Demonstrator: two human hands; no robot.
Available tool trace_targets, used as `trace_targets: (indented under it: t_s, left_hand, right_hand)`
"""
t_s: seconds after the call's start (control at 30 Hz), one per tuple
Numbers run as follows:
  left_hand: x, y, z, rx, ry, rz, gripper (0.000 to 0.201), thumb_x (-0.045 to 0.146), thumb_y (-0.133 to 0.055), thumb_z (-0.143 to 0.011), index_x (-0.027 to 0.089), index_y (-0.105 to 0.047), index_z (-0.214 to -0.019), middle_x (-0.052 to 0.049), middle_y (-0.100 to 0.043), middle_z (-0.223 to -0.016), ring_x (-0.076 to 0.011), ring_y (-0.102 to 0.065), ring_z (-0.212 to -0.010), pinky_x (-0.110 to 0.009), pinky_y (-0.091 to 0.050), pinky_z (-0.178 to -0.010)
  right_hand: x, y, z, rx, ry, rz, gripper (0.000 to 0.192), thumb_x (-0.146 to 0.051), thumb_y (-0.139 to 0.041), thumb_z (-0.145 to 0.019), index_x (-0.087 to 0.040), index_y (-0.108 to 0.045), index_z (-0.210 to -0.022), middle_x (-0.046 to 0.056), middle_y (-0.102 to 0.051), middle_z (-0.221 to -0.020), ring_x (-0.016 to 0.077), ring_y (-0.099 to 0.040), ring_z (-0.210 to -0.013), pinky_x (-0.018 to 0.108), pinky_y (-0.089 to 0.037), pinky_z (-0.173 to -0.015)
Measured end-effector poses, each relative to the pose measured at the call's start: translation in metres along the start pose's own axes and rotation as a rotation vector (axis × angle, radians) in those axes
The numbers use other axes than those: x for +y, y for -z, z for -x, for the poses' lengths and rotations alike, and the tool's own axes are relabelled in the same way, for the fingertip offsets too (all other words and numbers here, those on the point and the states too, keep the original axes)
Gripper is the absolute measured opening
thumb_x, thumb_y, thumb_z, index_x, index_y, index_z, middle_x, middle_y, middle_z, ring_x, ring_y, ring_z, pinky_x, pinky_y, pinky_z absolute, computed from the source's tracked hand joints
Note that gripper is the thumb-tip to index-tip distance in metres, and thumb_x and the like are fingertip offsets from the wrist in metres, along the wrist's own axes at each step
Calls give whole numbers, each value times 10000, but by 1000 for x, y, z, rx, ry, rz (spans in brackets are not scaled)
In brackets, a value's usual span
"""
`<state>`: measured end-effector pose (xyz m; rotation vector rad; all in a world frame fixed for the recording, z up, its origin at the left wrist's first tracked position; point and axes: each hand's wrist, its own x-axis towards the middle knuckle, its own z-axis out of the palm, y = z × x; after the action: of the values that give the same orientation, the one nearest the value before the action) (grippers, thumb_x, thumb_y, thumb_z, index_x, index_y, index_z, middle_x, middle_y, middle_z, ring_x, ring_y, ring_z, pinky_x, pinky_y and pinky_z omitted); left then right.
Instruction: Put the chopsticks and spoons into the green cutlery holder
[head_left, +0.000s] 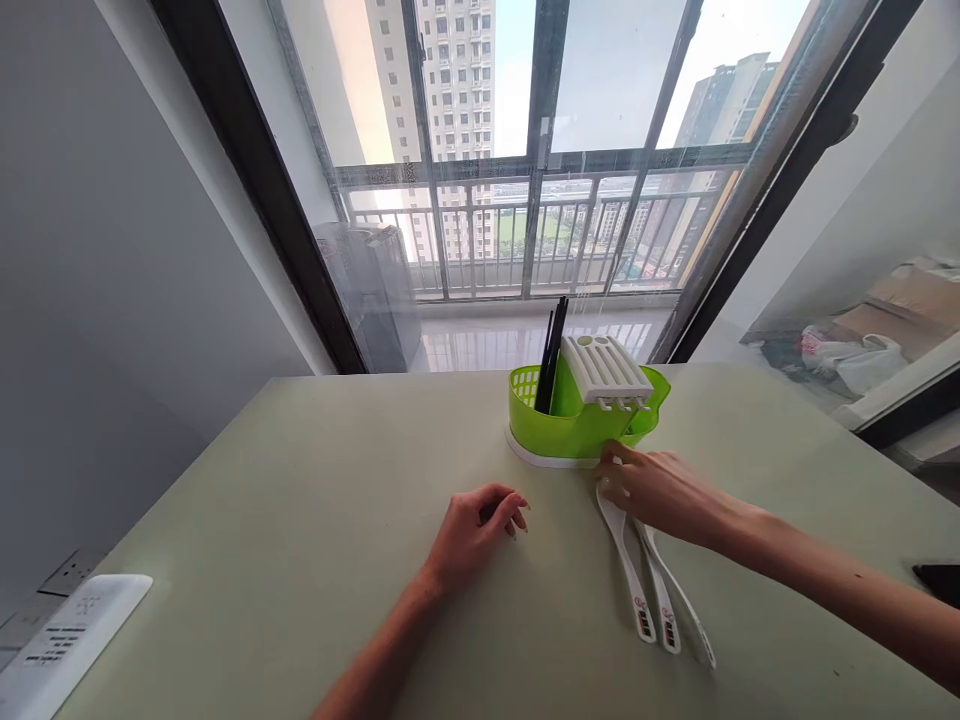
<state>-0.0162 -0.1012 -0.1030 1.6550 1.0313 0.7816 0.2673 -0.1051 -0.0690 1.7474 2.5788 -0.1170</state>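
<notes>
At the left edge of the table (300,480) lies a white box (82,640) with dark markings. Left of the middle, the left hand (476,530) rests with its fingers loosely curled, a little apart, on nothing that shows. Beyond it stands the green holder (551,437), upright on its white base (551,462), with black chopsticks (552,362) leaning in its left part and a slotted white rack (609,368) on top. Just in front of the holder, the right hand (649,487) reaches over the head ends of the white spoons (628,565), its fingers bent; whether they are clamped on a spoon I cannot tell. The step in hand seems to be taking hold there, and a lift would call for fingertips closed firmly round one spoon. Three handles show on the table, pointing back towards the person, long axes slanting rightward as they come nearer, fanned slightly. Farther right, a dark object (939,582) shows at the edge.
</notes>
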Motion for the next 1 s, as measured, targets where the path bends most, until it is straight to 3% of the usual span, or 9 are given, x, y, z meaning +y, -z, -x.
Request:
trace_targets:
  t_s: [0.37,0.6,0.8,1.0]
  left_hand:
    - [-2,0,0,-3,-11,5,372,473,-532,-982,165,-733,-922,-42,-742,-777,-139,-631,-681,-224,-479,-655]
    - [-1,-1,0,2,-12,12,367,464,-533,-980,165,-737,-918,-40,-741,-771,-134,-629,-669,-222,-482,-652]
    - [-2,0,0,-1,-19,22,377,470,-518,-986,166,-733,-923,-39,-735,-770,-135,-628,-669,-228,-489,-658]
    - [-1,0,1,-6,-16,14,385,477,-511,-986,172,-736,-923,-37,-739,-776,-137,-630,-678,-228,-487,-660]
  right_hand:
    - [-11,11,5,-41,35,125,297,-175,-438,-963,-217,-726,-1026,111,-632,-1199,181,-697,-770,274,-422,-620]
    - [-25,18,5,-95,41,232,232,-191,-477,-990,-186,-709,-1011,139,-690,-1077,254,-724,-828,292,-437,-638]
    - [-32,19,2,-134,75,204,254,-191,-455,-994,-204,-708,-979,121,-711,-1017,269,-717,-896,293,-436,-658]
    - [-32,12,1,-115,32,93,325,-362,-408,-1025,-214,-685,-1113,120,-720,-989,291,-715,-850,336,-457,-682]
